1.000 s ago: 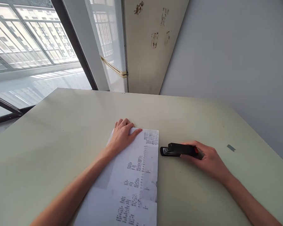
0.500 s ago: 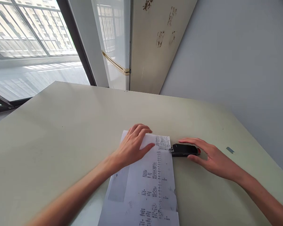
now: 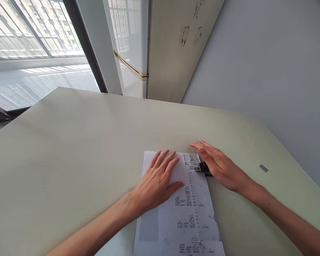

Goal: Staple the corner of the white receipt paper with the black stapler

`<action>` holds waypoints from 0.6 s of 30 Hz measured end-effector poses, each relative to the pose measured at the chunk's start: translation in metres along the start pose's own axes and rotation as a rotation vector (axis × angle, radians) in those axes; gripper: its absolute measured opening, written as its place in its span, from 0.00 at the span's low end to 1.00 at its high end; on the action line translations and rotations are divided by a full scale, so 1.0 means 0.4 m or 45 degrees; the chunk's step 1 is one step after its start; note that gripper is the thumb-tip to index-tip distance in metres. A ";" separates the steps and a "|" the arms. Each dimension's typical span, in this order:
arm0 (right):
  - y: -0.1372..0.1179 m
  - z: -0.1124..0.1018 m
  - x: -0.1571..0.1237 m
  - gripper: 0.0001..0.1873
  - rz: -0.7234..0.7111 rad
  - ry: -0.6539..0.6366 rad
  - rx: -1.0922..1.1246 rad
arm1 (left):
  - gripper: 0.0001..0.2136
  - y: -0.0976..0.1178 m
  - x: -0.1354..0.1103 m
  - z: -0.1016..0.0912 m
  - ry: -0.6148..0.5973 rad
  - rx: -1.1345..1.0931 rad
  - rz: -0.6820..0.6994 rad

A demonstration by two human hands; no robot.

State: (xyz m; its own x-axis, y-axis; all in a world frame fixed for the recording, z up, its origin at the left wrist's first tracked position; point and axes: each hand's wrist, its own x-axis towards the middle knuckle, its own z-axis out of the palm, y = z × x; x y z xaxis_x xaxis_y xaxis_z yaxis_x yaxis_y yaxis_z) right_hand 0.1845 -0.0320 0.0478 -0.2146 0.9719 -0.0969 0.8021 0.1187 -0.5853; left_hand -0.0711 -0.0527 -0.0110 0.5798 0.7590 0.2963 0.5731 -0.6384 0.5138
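A printed white paper sheet (image 3: 186,209) lies on the pale green table (image 3: 69,149). My left hand (image 3: 160,179) rests flat on the sheet's upper part, fingers stretched out and spread. A black stapler (image 3: 202,168) sits at the sheet's top right corner, its nose over the paper's edge. My right hand (image 3: 218,163) lies on top of the stapler, palm down with the fingers extended, covering most of it.
A small grey strip of staples (image 3: 263,168) lies on the table to the right. A cream refrigerator (image 3: 154,49) stands behind the table's far edge, beside a large window (image 3: 34,46). A grey wall (image 3: 269,64) runs along the right.
The stapler slid left until its nose reached the sheet's top right corner. My right hand moved from gripping it to lying flat on top. My left hand shifted down the sheet.
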 end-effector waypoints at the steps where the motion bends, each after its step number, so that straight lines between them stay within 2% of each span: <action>1: -0.003 0.004 0.000 0.29 -0.018 -0.003 -0.017 | 0.31 0.003 -0.001 0.000 0.001 -0.001 0.006; 10: -0.025 0.008 -0.001 0.33 0.009 -0.011 -0.084 | 0.31 0.023 -0.003 0.020 -0.039 0.028 0.018; 18: -0.050 0.001 0.004 0.37 0.128 -0.136 -0.197 | 0.31 0.044 0.006 0.025 -0.094 0.093 -0.030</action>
State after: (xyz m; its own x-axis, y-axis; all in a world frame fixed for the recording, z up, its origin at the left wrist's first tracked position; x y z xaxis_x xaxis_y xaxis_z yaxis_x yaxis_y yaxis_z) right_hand 0.1678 -0.0330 0.0589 -0.1802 0.9544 -0.2379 0.8965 0.0598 -0.4390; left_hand -0.0540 -0.0632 -0.0092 0.6051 0.7641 0.2236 0.6261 -0.6302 0.4592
